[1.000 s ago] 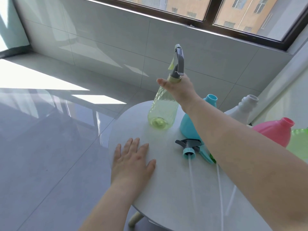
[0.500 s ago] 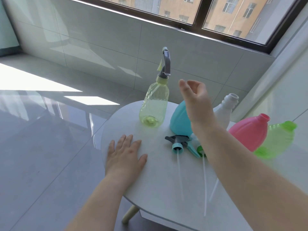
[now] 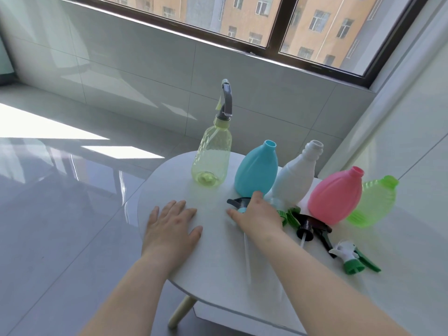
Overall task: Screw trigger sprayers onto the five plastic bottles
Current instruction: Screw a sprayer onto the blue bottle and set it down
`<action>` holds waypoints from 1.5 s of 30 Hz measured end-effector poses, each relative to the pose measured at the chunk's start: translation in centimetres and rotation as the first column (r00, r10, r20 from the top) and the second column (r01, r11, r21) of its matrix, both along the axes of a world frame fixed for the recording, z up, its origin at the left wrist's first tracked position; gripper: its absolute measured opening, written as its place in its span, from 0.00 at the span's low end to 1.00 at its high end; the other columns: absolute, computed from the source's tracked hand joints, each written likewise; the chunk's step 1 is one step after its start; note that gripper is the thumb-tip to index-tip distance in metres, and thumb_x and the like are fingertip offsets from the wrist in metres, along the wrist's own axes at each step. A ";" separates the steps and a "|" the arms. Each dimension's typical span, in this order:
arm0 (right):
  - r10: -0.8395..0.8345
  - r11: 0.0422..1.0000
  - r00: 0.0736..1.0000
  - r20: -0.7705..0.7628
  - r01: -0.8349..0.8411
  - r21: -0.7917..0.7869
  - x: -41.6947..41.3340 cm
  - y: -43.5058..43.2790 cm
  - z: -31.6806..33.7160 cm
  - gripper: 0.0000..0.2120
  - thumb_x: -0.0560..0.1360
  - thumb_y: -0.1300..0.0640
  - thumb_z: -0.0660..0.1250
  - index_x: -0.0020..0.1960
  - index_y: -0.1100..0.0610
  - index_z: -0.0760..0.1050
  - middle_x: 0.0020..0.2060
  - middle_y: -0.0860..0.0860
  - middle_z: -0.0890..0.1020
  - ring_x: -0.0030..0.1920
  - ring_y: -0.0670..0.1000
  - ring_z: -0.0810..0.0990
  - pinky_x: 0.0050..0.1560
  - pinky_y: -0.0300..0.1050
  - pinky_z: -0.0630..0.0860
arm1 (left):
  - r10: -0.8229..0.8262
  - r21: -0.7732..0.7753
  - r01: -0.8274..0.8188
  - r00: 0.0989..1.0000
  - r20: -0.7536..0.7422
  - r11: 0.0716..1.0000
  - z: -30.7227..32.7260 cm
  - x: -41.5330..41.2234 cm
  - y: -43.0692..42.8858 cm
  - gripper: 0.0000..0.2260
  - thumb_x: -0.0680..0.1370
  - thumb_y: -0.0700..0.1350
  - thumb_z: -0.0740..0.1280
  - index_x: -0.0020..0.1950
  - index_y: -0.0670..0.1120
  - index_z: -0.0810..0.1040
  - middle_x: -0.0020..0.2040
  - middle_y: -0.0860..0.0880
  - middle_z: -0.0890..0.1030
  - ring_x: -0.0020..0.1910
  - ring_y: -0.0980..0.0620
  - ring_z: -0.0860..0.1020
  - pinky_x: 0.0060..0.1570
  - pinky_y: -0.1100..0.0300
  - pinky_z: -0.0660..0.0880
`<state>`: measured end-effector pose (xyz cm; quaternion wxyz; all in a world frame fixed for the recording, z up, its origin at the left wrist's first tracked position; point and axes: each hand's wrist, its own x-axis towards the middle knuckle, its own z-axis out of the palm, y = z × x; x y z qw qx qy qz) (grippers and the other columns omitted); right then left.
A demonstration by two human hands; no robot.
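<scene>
A clear yellow bottle (image 3: 211,163) stands at the back of the round white table (image 3: 218,267) with a grey trigger sprayer (image 3: 227,100) fitted on its neck. To its right stand open-necked bottles in a row: teal (image 3: 257,170), white (image 3: 295,178), pink (image 3: 335,197) and clear green (image 3: 373,202). My right hand (image 3: 258,214) lies over the teal-collared sprayer (image 3: 240,206) on the table, thumb and forefinger on either side of its collar. My left hand (image 3: 173,226) rests flat on the table, holding nothing.
Loose sprayers lie on the table right of my right hand: a green one (image 3: 289,214), a black one (image 3: 309,226) and a white-and-green one (image 3: 351,260). The table's left edge is beside my left hand, with tiled floor beyond. A tiled wall and window are behind.
My right hand let go of the yellow bottle's sprayer, drew back and dropped onto the teal-collared sprayer. The left hand stayed flat on the table.
</scene>
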<state>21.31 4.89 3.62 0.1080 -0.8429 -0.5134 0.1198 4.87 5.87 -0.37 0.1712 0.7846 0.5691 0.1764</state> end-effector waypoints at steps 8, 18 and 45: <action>-0.041 0.997 0.978 -0.207 0.054 0.058 0.4 -0.5 0.8 0.20 0.70 0.48 0.64 0.54 0.60 0.65 0.46 0.53 0.74 0.45 0.54 0.71 0.39 0.43 0.65 | 0.006 0.021 -0.006 1.000 0.015 1.000 -0.3 0.0 0.2 0.20 0.76 0.55 0.55 0.68 0.54 0.61 0.74 0.53 0.56 0.73 0.54 0.49 0.70 0.56 0.40; 0.340 0.743 0.053 -0.939 0.596 0.303 5.6 -6.5 4.3 0.05 0.73 0.54 0.62 0.41 0.55 0.73 0.26 0.46 0.82 0.23 0.41 0.73 0.26 0.31 0.71 | 0.009 0.020 -0.010 0.999 0.041 1.000 -0.1 -0.2 -0.7 0.19 0.76 0.53 0.58 0.66 0.53 0.65 0.72 0.53 0.62 0.72 0.53 0.56 0.70 0.56 0.44; 0.541 0.608 -0.019 -0.841 0.699 0.376 16.5 -12.4 1.8 0.09 0.63 0.57 0.63 0.31 0.53 0.82 0.30 0.46 0.84 0.32 0.43 0.82 0.36 0.34 0.79 | 0.191 -0.087 -0.171 0.877 0.441 0.982 6.7 16.6 3.6 0.48 0.65 0.51 0.73 0.72 0.48 0.43 0.73 0.44 0.56 0.71 0.43 0.56 0.68 0.46 0.57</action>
